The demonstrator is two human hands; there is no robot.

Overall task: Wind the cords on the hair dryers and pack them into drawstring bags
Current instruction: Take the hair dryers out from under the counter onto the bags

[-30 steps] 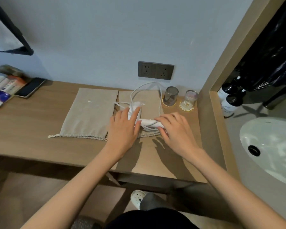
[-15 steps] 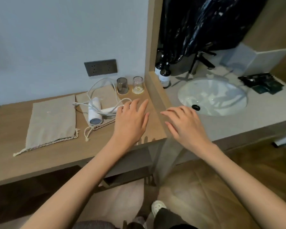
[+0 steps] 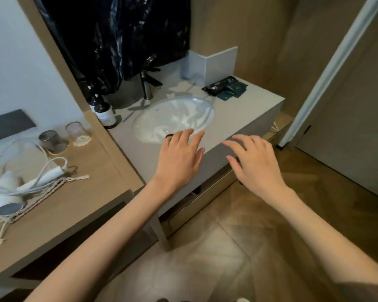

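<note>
Hands idle, packing unfinished
Left hand (image 3: 179, 158) and right hand (image 3: 255, 164) hover spread, empty; white plastic hair dryer (image 3: 8, 199), cord (image 3: 44, 168) loose, lies on beige cloth drawstring bag (image 3: 50, 189).

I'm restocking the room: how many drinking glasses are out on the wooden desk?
2. A dark glass and a clear glass stand side by side at the back of the wooden desk; more could sit beyond the frame's left edge.

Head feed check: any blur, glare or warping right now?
Head view: slight blur softens the white hair dryer at far left; glare patches mottle the white oval sink basin; wide-angle distortion slants the pale door frame; left hand and right hand look sharper.
</note>
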